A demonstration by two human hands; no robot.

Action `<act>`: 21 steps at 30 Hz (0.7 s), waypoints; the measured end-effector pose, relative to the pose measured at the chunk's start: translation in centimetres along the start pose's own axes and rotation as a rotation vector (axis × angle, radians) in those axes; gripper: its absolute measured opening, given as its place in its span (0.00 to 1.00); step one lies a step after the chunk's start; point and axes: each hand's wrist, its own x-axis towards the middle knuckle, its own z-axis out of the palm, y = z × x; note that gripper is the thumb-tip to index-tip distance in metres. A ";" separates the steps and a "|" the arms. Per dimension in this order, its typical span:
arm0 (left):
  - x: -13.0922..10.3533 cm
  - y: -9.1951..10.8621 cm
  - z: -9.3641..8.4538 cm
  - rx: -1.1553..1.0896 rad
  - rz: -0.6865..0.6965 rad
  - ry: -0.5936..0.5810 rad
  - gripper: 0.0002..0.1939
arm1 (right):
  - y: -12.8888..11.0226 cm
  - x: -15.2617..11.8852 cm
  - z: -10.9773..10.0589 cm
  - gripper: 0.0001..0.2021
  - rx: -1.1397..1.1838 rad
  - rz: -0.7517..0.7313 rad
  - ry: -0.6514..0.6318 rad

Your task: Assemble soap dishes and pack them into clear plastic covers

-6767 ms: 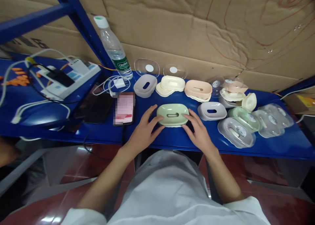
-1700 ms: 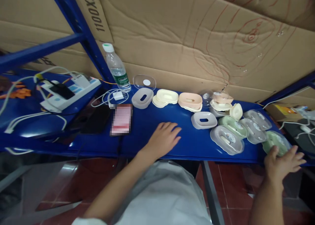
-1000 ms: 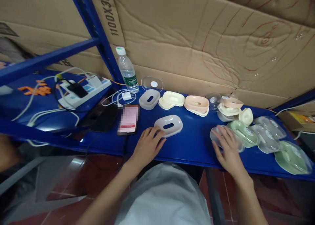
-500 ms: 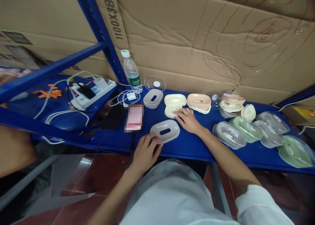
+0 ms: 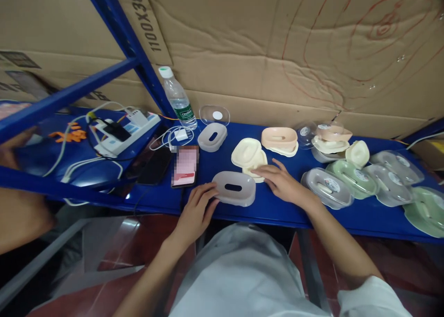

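My left hand (image 5: 199, 205) pinches the left end of a grey oval dish (image 5: 235, 195) with a slot in its middle, near the table's front edge. Just right of it, my right hand (image 5: 279, 182) has its fingertips on a cream piece (image 5: 258, 161), partly under another cream dish (image 5: 246, 152). Its thumb and fingers are closed on that piece's near end. Behind lie a second grey slotted dish (image 5: 212, 137) and a peach dish (image 5: 279, 136) resting on a cream piece.
A water bottle (image 5: 178, 99), a phone (image 5: 185, 165) and a power strip (image 5: 128, 134) stand left on the blue table (image 5: 274, 215). Several clear-lidded grey and green boxes (image 5: 328, 187) fill the right. A blue frame post (image 5: 121, 25) rises left. Another person's arm (image 5: 22, 210) shows at far left.
My right hand has drawn the lower cream piece towards me, and the cream dish on it has turned. The grey dish in my left hand sits more level. The view has shifted slightly.
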 end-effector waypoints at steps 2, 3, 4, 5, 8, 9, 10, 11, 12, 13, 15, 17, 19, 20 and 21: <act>0.5 0.0 0.0 -0.030 0.017 -0.016 0.12 | -0.5 -1.7 -0.1 0.31 0.006 0.025 0.009; 0.7 0.0 0.1 -0.040 0.020 -0.015 0.12 | -0.7 -2.5 -0.1 0.28 0.016 0.039 0.018; 0.8 0.1 0.1 -0.045 0.022 -0.012 0.12 | -1.0 -3.2 0.0 0.24 0.031 0.053 0.025; 1.0 0.1 0.2 -0.046 0.025 -0.009 0.12 | -1.3 -3.9 0.1 0.19 0.051 0.064 0.029; 1.3 0.3 0.7 -0.036 0.045 -0.018 0.10 | -2.3 -5.2 0.7 0.12 0.124 0.079 0.055; 1.4 0.3 0.9 -0.031 0.056 -0.025 0.10 | -2.6 -5.4 0.9 0.13 0.148 0.075 0.070; 1.6 0.3 1.0 -0.027 0.066 -0.032 0.10 | -2.8 -5.5 1.2 0.13 0.169 0.067 0.086; 1.7 0.4 1.2 -0.022 0.074 -0.037 0.10 | -3.0 -5.6 1.4 0.13 0.184 0.055 0.098; 1.9 0.4 1.2 -0.017 0.081 -0.041 0.09 | -3.1 -5.6 1.6 0.13 0.193 0.044 0.108; 2.1 0.5 1.3 -0.014 0.085 -0.047 0.09 | -3.1 -5.7 1.8 0.11 0.191 0.039 0.124; 2.6 0.7 1.3 -0.015 0.079 -0.070 0.09 | -3.1 -6.0 1.9 0.07 0.149 0.055 0.205; 3.1 0.9 1.3 -0.019 0.073 -0.096 0.09 | -3.0 -6.4 2.0 0.15 0.094 0.103 0.313; 3.9 1.3 1.6 -0.022 0.084 -0.120 0.09 | -3.0 -6.9 1.9 0.31 0.069 0.160 0.350; 4.3 1.5 1.9 -0.025 0.093 -0.133 0.09 | -3.1 -7.1 1.9 0.38 0.067 0.182 0.327; 4.9 1.8 2.2 -0.029 0.102 -0.148 0.09 | -3.2 -7.2 1.9 0.43 0.064 0.202 0.287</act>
